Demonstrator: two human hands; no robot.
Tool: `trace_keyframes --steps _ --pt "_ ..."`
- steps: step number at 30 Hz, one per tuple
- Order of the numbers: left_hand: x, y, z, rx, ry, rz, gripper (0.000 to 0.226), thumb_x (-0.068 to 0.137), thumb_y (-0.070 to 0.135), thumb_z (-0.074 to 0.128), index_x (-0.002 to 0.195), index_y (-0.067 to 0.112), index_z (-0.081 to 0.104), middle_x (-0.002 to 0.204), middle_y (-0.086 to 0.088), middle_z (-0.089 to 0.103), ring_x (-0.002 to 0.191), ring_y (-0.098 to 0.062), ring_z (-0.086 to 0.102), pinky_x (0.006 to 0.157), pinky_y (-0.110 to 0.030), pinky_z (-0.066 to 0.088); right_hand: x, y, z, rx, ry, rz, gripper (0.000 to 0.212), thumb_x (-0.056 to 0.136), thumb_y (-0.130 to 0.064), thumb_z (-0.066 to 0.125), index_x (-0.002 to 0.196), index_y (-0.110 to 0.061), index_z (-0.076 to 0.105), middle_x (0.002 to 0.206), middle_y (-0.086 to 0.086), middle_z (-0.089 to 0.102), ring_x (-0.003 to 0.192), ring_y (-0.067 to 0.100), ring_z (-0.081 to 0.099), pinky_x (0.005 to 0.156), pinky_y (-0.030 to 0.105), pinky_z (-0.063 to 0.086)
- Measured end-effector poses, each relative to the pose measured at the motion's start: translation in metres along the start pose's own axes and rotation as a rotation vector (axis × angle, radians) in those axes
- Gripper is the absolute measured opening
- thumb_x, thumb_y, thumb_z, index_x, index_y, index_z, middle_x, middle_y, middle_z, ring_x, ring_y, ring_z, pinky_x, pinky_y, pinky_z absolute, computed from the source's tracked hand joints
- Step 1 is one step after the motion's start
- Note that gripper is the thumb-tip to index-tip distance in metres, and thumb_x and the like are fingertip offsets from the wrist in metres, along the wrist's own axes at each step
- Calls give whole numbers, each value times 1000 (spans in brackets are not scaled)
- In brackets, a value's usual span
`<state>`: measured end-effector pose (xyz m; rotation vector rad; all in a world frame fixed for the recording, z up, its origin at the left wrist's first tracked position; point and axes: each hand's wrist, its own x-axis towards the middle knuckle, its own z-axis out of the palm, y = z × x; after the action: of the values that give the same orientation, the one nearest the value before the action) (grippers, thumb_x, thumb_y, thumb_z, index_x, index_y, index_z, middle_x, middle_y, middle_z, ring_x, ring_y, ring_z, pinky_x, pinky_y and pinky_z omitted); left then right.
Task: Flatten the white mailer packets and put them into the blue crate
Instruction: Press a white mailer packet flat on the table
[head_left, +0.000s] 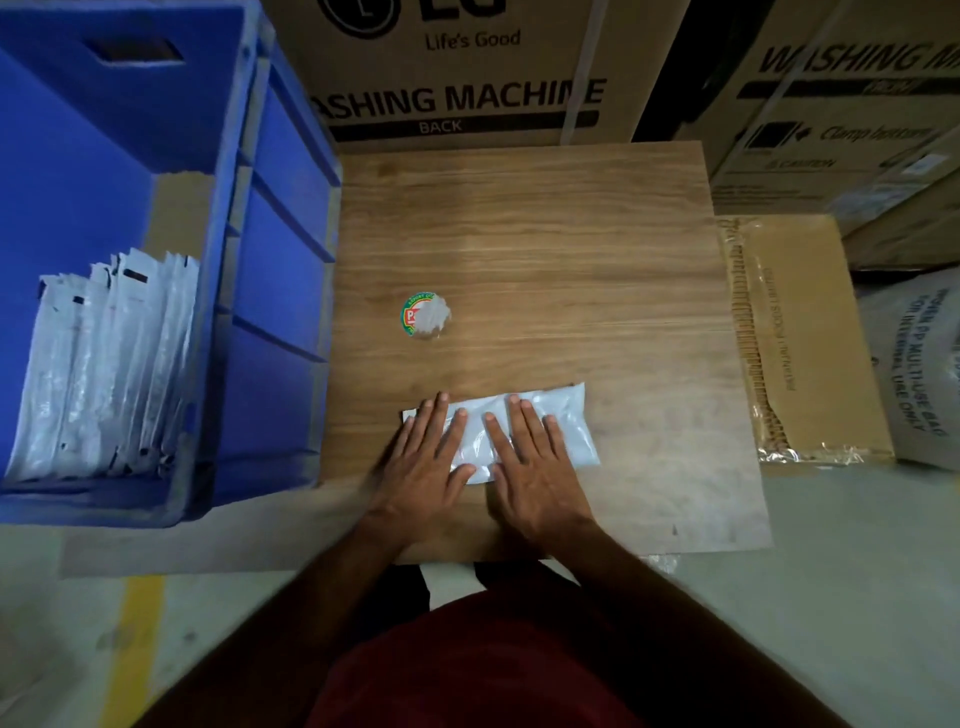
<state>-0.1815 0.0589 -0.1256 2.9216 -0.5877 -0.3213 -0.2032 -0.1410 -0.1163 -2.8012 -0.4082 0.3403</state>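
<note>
both flat hands, left hand (423, 457) and right hand (530, 457), press the white packet (566, 421) near the board's (519, 234) front edge. it looks soft, light, slippery; pinch its edge.

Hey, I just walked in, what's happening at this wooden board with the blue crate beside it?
A person is pressing a white plastic mailer packet flat on the wooden board. Both the left hand and the right hand lie palm-down on it, fingers straight. The big blue plastic crate on the person's left already holds a row of white packets standing on edge. A round, partly torn sticker sits on the board beyond the hands.
</note>
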Motion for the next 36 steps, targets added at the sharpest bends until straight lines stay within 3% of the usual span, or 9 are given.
trace_keyframes --steps 5,10,14,18,23,27,31,36 --pt "6 -13 8 41 -41 63 69 102 55 31 160 17 29 168 -13 18 154 -31 20 122 -44 21 3 -4 14 61 19 60 68 100 -32 39 163 -14 17 169 17 3 157 32 0 125 54 10" --pt "13 -12 -4 101 -24 79 67 103 48 33 160 12 26 168 -17 14 155 -35 17 122 -54 24 1 1 2 117 44 51 65 103 -34 33 162 -13 19 169 17 8 157 31 2 126 53 8" --pt "14 16 -5 62 -22 182 70 104 45 36 162 10 16 169 -14 7 157 -31 7 126 -49 16 -9 32 -2 50 49 87 65 103 -35 31 163 -15 17 169 17 8 157 31 1 125 56 10" --pt "16 25 5 45 -107 122 71 105 47 33 163 16 7 171 -8 -2 157 -26 -1 124 -49 18 -8 43 4 73 -3 57 65 104 -35 31 163 -17 10 170 13 0 157 28 -4 125 55 11" --pt "18 44 -4 84 -34 57 71 101 44 31 161 9 18 169 -15 10 156 -32 12 125 -51 17 -9 44 -4 194 13 42 67 102 -37 30 163 -15 12 170 12 2 158 26 -4 126 53 9" --pt "18 60 2 86 -37 170 71 101 41 33 162 10 15 169 -15 6 157 -32 7 124 -51 19 -20 64 -4 199 86 138 67 103 -37 32 163 -13 14 170 11 4 158 24 -2 127 50 6" --pt "22 79 7 79 -51 50 76 92 33 47 160 8 25 168 -17 14 155 -34 16 123 -50 22 -22 72 -2 154 41 119 65 105 -40 28 164 -17 10 171 9 -2 157 22 -7 127 51 5" --pt "28 84 13 31 -64 185 77 91 33 44 162 14 18 170 -13 8 157 -31 7 124 -50 18 -32 84 1 157 71 200 67 105 -44 27 163 -14 11 170 11 0 158 23 -5 127 50 3"
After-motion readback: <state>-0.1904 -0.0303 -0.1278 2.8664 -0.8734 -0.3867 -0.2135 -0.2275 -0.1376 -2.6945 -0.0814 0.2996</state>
